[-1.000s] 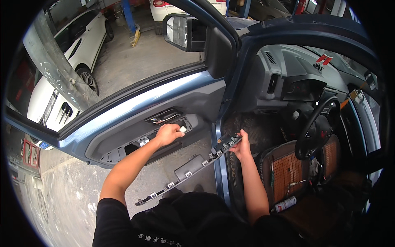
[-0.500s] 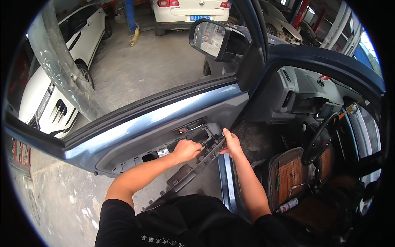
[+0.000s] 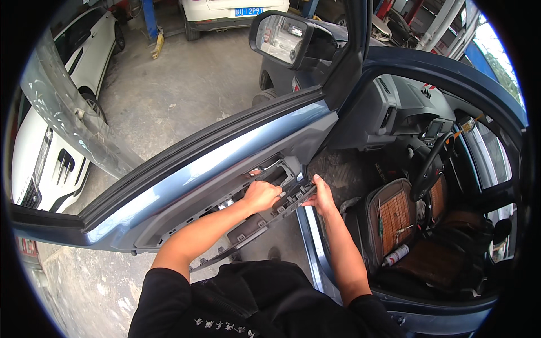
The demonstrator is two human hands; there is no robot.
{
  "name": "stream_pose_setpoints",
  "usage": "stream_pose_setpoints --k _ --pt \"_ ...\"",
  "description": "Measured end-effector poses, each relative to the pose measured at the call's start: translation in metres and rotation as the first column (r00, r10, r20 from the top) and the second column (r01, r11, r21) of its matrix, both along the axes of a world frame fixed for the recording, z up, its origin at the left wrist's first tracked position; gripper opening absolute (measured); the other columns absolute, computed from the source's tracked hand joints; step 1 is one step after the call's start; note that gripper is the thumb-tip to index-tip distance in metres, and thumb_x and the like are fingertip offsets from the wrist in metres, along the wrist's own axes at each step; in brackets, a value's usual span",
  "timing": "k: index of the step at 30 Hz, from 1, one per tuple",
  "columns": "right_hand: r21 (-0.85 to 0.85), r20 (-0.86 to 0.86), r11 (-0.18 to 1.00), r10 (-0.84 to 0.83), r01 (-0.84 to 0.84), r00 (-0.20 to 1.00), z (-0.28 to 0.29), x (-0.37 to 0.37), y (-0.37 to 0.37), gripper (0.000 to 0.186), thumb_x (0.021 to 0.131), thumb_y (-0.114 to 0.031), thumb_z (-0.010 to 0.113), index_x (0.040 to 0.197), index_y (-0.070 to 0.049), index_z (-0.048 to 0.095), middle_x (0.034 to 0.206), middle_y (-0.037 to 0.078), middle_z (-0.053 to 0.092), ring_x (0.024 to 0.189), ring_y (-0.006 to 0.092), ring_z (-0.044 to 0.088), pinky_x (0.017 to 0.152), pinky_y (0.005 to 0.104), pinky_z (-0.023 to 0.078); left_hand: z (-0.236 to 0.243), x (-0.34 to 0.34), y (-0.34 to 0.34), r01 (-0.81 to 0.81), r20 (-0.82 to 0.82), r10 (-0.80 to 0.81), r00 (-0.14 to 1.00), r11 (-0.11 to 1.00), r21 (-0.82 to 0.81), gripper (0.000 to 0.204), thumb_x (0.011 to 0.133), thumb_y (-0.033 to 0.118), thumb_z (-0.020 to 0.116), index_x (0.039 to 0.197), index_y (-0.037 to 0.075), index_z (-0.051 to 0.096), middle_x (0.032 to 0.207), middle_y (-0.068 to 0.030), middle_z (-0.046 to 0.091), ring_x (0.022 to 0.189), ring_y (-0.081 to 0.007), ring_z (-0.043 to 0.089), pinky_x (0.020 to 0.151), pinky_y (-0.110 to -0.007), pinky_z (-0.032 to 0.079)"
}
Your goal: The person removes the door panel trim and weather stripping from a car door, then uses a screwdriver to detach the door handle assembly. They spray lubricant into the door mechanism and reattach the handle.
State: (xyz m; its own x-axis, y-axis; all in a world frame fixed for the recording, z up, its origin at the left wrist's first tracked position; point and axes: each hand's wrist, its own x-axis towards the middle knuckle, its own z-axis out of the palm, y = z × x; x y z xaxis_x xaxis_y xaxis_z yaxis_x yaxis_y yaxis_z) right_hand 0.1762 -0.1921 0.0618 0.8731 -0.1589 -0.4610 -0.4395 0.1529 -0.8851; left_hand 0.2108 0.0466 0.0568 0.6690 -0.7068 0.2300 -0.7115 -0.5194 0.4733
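Note:
My right hand (image 3: 321, 197) grips one end of a long dark grey door trim piece (image 3: 242, 232), thumb on top and fingers at its edge. The trim's clipped underside faces up, and its other end slants down to the left in front of my body. My left hand (image 3: 262, 196) is closed beside the trim's upper end, over the door panel; what its fingers pinch, if anything, is hidden. Behind both hands is the opened recess of the grey door panel (image 3: 304, 143), with the inner door handle (image 3: 264, 170) just above my left hand.
The blue car door (image 3: 208, 155) stands open, with its side mirror (image 3: 282, 39) beyond. At right are the steering wheel (image 3: 433, 169) and the driver's seat (image 3: 389, 219), which carries a screwdriver (image 3: 380, 225) and a spray can (image 3: 395, 255). A metal post (image 3: 73, 107) and white cars stand at left.
The view has shifted, so the door and cabin sit differently in it. The trim has tilted to a flatter slant and lies nearer the door panel; both hands stay at its upper end.

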Motion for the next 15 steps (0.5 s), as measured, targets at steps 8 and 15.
stream_pose_setpoints --k 8,15 --pt "0.027 -0.034 0.999 -0.023 0.024 0.999 0.006 -0.002 0.011 0.058 0.093 -0.055 0.048 0.115 -0.001 0.046 0.089 0.017 0.064 0.065 0.0270 0.067 0.053 0.0398 0.058 -0.007 0.014 0.014 0.159 -0.104 -0.171 0.980 0.981 -0.113 0.016 0.085 0.018 0.061 0.083 0.002 0.064 0.080 -0.0161 0.066 0.077 -0.0384 0.063 0.068 -0.048 0.050" --pt "-0.019 -0.001 1.000 0.009 -0.009 1.000 0.007 -0.002 0.017 0.057 0.093 -0.054 0.049 0.113 -0.001 0.049 0.085 0.016 0.065 0.063 0.0269 0.067 0.052 0.0400 0.058 -0.018 0.013 0.015 0.112 -0.126 -0.141 0.982 0.971 -0.213 0.018 0.085 0.018 0.061 0.078 0.002 0.064 0.076 -0.0167 0.065 0.075 -0.0369 0.064 0.067 -0.047 0.050"
